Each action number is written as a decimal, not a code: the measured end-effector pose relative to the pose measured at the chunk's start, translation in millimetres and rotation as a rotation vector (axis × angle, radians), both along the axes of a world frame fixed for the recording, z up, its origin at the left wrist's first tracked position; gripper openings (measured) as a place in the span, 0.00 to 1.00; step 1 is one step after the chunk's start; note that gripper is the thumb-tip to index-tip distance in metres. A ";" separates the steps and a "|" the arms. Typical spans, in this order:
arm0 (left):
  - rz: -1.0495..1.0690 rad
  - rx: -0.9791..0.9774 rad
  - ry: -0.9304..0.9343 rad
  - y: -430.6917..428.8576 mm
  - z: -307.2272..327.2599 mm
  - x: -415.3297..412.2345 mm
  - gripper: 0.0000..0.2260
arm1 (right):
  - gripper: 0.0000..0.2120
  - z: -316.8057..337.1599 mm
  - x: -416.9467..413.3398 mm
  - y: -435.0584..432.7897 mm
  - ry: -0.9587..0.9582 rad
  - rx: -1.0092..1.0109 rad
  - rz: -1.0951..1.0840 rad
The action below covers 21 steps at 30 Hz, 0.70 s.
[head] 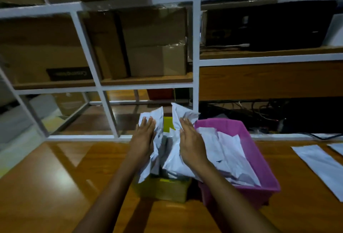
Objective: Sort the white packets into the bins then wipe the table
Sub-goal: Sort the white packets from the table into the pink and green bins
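A yellow-green bin (163, 189) sits on the wooden table (46, 186), stuffed with crumpled white packets (168, 151) that stick up above its rim. My left hand (143, 139) lies flat against the left side of the pile. On the pile's right side my right hand (191, 143) presses flat, fingers together. Touching the yellow bin on the right is a pink bin (259, 169) with several white packets (228, 158) in it. Two more white packets (319, 162) lie flat on the table at the far right.
A white metal shelf frame (195, 65) rises right behind the bins, holding cardboard boxes (154, 43) and dark equipment. Cables (259, 110) lie in the dark gap behind the pink bin.
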<state>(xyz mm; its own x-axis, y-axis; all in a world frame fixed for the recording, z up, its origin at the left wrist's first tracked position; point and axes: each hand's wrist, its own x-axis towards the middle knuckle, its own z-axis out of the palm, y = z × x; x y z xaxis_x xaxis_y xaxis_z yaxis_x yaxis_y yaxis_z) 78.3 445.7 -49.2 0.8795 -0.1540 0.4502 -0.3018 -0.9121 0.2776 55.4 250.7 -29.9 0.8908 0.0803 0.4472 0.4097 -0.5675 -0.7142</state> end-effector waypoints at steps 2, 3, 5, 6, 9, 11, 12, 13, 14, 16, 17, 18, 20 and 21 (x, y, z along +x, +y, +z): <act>-0.029 0.046 0.098 9.3 -15.1 24.4 0.30 | 0.23 -12.7 28.5 21.7 0.047 -0.108 -0.029; -0.046 0.074 0.131 12.9 -24.6 34.9 0.29 | 0.25 -21.7 41.7 30.7 0.076 -0.184 -0.037; -0.060 0.154 0.164 15.9 -41.5 51.0 0.27 | 0.27 -43.6 65.0 41.1 0.168 -0.354 -0.051; -0.065 0.176 0.192 16.4 -48.8 57.1 0.29 | 0.27 -54.7 73.8 43.0 0.237 -0.431 -0.058; -0.088 0.230 0.265 12.4 -71.5 69.0 0.34 | 0.27 -83.2 89.8 45.6 0.464 -0.587 -0.065; -0.074 0.296 0.348 12.3 -81.6 75.3 0.34 | 0.26 -97.1 94.8 50.4 0.522 -0.650 -0.089; -0.058 0.318 0.371 12.7 -85.9 77.8 0.35 | 0.27 -103.0 96.6 52.9 0.536 -0.672 -0.096; -0.041 0.321 0.392 14.0 -92.1 79.9 0.35 | 0.28 -107.9 97.7 54.9 0.543 -0.691 -0.099; -0.025 0.333 0.402 15.8 -96.8 82.0 0.36 | 0.28 -111.6 98.8 55.7 0.546 -0.710 -0.102; -0.026 0.345 0.392 14.9 -101.1 85.4 0.40 | 0.30 -116.1 101.3 54.6 0.554 -0.734 -0.096; -0.047 0.345 0.372 13.4 -101.9 87.1 0.44 | 0.30 -116.4 101.7 53.5 0.568 -0.732 -0.088; -0.064 0.338 0.365 12.4 -101.9 88.1 0.48 | 0.30 -115.6 102.4 52.6 0.581 -0.728 -0.078; -0.064 0.331 0.382 11.9 -96.3 86.1 0.50 | 0.30 -112.5 102.9 51.6 0.600 -0.722 -0.060; -0.059 0.318 0.378 11.7 -90.7 83.5 0.48 | 0.29 -109.0 102.2 51.6 0.603 -0.715 -0.051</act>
<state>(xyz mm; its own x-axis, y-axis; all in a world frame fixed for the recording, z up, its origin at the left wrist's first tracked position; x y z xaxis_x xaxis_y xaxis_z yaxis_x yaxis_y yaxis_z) 161.7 457.4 -139.9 0.9578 -0.2864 0.0240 -0.2874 -0.9537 0.0887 157.6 302.3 -138.9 0.9662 0.1122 -0.2322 0.0462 -0.9611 -0.2723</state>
